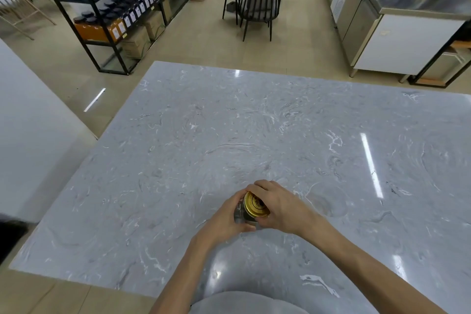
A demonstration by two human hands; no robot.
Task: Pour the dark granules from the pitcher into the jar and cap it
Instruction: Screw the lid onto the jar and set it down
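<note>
A small glass jar [240,214] stands on the grey marble table [254,135], near its front edge. A gold metal lid [254,205] sits on top of the jar, tilted slightly toward me. My left hand [226,219] wraps around the jar's body from the left. My right hand [277,202] grips the lid from the right, fingers curled over its far rim. The jar's contents are hidden by my hands. No pitcher is in view.
The table's left edge drops to a tiled floor. Beyond the far edge stand black shelving with bottles [122,13], a dark chair [260,2] with a small round table, and a steel counter [382,28] at the right.
</note>
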